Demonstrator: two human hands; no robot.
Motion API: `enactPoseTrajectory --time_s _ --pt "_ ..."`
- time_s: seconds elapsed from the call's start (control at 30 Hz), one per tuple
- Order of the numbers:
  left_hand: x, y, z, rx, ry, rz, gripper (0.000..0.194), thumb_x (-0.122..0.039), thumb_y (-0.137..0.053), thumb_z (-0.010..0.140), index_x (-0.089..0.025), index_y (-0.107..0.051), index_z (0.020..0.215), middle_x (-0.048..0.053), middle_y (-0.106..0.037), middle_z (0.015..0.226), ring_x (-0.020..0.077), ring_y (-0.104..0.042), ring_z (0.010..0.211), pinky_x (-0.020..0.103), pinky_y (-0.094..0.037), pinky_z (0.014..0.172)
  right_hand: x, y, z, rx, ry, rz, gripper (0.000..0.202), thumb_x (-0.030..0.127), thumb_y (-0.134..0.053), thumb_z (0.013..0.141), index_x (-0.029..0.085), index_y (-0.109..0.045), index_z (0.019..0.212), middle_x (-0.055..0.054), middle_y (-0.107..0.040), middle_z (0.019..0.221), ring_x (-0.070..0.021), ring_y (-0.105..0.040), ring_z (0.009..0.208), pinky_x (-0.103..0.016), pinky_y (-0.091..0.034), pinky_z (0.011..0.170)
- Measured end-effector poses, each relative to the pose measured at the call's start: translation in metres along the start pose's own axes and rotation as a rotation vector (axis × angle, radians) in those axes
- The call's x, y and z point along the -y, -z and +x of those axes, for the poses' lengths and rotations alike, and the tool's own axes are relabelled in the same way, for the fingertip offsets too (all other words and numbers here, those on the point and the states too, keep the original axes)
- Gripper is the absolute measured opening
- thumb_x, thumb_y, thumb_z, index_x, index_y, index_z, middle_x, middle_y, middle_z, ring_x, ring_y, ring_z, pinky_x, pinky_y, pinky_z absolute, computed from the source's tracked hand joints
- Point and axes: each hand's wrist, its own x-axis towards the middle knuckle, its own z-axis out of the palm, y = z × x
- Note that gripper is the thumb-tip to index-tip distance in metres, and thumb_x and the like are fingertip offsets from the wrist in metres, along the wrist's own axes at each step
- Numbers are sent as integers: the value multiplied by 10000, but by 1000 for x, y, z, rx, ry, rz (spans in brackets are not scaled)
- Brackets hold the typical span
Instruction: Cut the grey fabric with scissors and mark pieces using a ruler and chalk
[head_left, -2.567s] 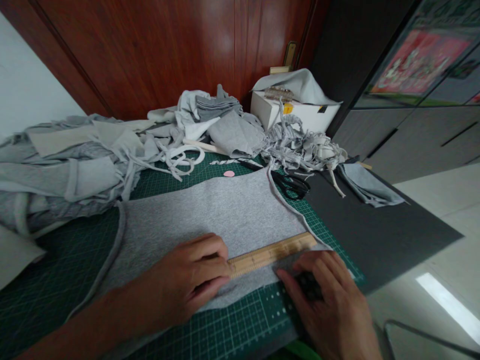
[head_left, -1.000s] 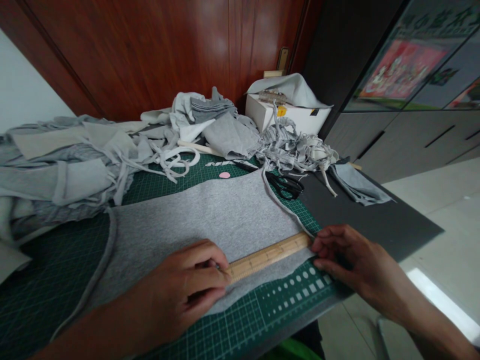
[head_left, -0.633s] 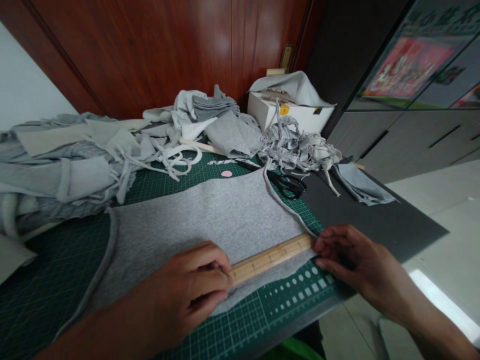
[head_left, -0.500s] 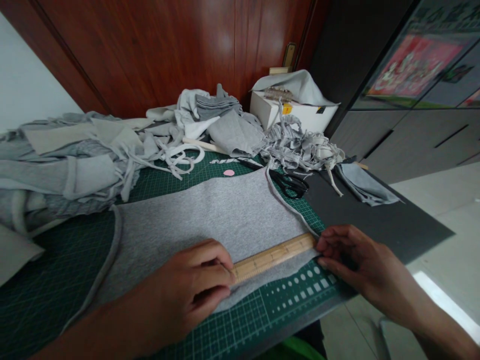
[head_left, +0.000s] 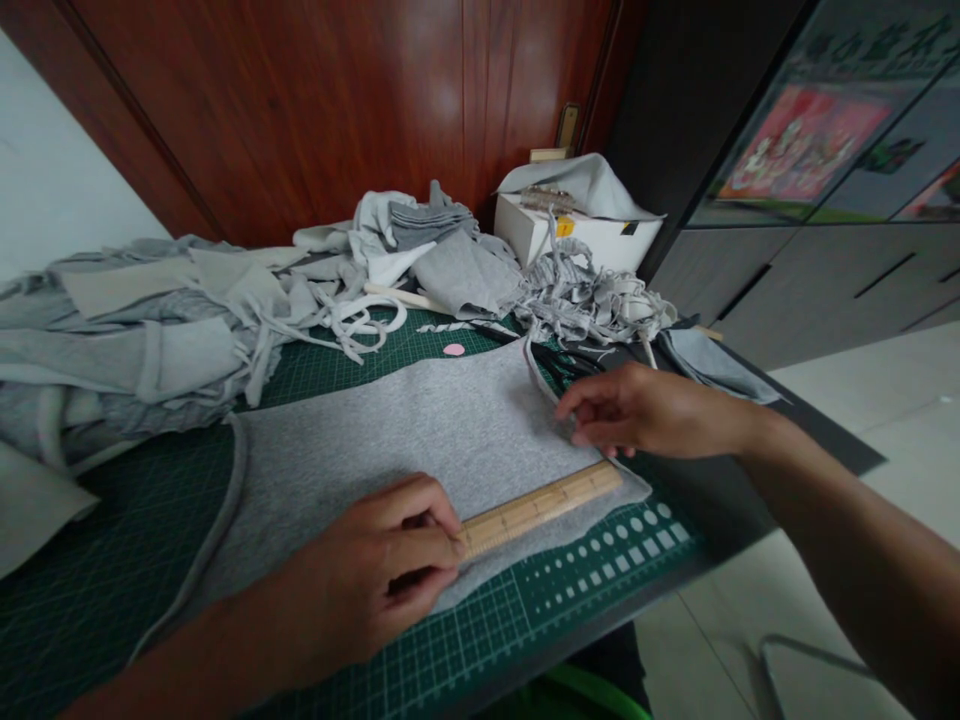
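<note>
A piece of light grey knit fabric (head_left: 390,430) with rolled side edges lies spread on a green cutting mat (head_left: 487,625). Across its near part runs a wooden ruler (head_left: 551,503), slanting up to the right. My left hand (head_left: 394,560) pinches the ruler's left end and rests on the cloth. Over the fabric's right edge is my right hand (head_left: 637,410), fingers loosely bent and apart, with nothing seen in them. Just beyond it lie black-handled scissors (head_left: 566,362), partly hidden by that hand. A pink oval piece (head_left: 454,350) sits past the fabric's far edge.
Heaped grey cloth (head_left: 187,345) fills the left and back of the table. Behind stand a white box (head_left: 517,230) and a tangle of grey strips (head_left: 600,300). A folded grey cloth (head_left: 709,362) lies right of it. The table's right edge (head_left: 832,435) drops to the floor.
My right hand has let go of the fabric's right edge by the ruler's end and moved up and left, toward the scissors. My left hand stays on the ruler.
</note>
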Motion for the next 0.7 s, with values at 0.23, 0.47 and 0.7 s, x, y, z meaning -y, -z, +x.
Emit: enactPoseTrajectory --time_s 0.23,0.47,0.7 --pt "-2 0 -2 18 9 41 196 -54 -599 930 -213 -713 917 25 -654 1049 122 -645 895 223 -509 763 31 -47 102 14 693 -293 333 327 -786 925 137 -720 1190 -138 -755 1240 -247 -691 1146 -390 -529 1018" --pt "3 1 -1 14 -27 28 168 -78 -598 951 -209 -700 929 25 -665 1053 129 -627 916 232 -483 772 31 -83 152 88 824 -669 725 489 -645 1016 102 -428 1590 -203 -346 1705 -320 -262 1601 -517 -182 1300" --pt "-9 0 3 0 30 115 337 -44 -542 949 -252 -691 1168 42 -654 1197 178 -605 1089 298 -513 952 30 -88 159 72 705 -729 798 599 -554 1033 165 -320 1660 -183 -198 1757 -370 -137 1626 -600 -77 1292"
